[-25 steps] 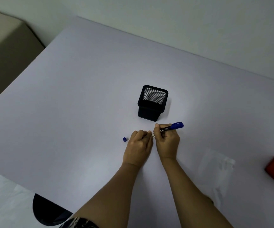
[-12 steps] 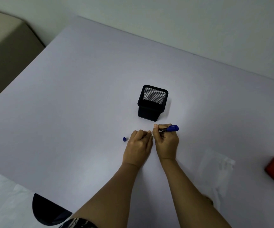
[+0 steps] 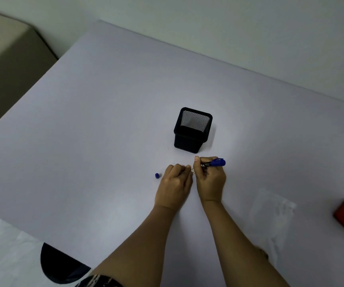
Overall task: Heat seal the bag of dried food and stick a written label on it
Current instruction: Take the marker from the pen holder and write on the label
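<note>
Near the square mesh cup (image 3: 189, 141), right hand (image 3: 210, 182) grips blue marker (image 3: 218, 163); left hand (image 3: 174, 184) curls, grasp unclear.

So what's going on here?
A person's right hand grips an uncapped blue marker, tip down at a small pale piece that the left hand touches on the table; it is mostly hidden. The cap lies left of the hands, a black mesh holder stands behind, and a clear bag lies to the right.

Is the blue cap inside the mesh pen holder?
No, the blue cap lies on the table beside the left hand, outside the mesh holder.
</note>
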Motion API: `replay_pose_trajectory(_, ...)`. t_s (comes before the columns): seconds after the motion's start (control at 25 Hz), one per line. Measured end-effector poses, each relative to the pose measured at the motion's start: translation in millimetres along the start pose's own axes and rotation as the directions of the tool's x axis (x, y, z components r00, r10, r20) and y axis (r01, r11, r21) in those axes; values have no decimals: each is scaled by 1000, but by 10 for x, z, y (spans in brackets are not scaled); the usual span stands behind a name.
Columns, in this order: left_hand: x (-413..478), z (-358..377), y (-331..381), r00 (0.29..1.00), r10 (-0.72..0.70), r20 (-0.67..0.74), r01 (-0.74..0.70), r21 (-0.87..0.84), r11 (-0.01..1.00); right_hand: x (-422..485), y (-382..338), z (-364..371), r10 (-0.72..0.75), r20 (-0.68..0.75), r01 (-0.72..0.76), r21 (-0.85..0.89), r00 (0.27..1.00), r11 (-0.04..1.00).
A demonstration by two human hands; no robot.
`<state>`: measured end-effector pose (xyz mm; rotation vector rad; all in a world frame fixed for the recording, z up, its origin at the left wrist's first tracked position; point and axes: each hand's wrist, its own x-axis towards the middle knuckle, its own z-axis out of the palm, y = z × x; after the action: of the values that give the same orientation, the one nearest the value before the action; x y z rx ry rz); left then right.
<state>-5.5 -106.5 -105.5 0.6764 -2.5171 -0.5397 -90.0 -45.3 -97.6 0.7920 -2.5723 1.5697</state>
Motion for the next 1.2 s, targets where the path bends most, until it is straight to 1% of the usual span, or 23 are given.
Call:
replay_pose_trajectory(0.32, -4, 9, -7, 1000, -1, -6, 2, 1, 1000, -6, 26, 11, 19, 5, -19, -6, 1000, 1000)
replay_pose_trajectory(0.48, -1, 2, -5, 1000, 6, -7, -6, -8, 1000, -9, 2, 3, -8, 27, 8, -1, 1000, 1000)
replay_pose_trajectory(0.72, 3, -4, 2, 1000, -3, 5, 3, 3, 1000, -3, 14, 7, 4, 5, -4, -13, 1000, 1000)
replay_pose_trajectory(0.92, 4, -15, 15, 1000, 10, -14, -10, 3, 1000, -6, 21, 6, 33, -17, -33, -19, 999, 999)
replay_pose_trajectory(1.12, 8, -21, 19, 1000, 14, -19, -14, -6, 1000, -18, -2, -1, -23, 15, 23, -13, 1000, 1000)
replay_pose_trajectory(1.2, 9, -21, 21, 1000, 10, -18, -11, -5, 1000, -18, 9, 1, -12, 15, 12, -15, 1000, 1000)
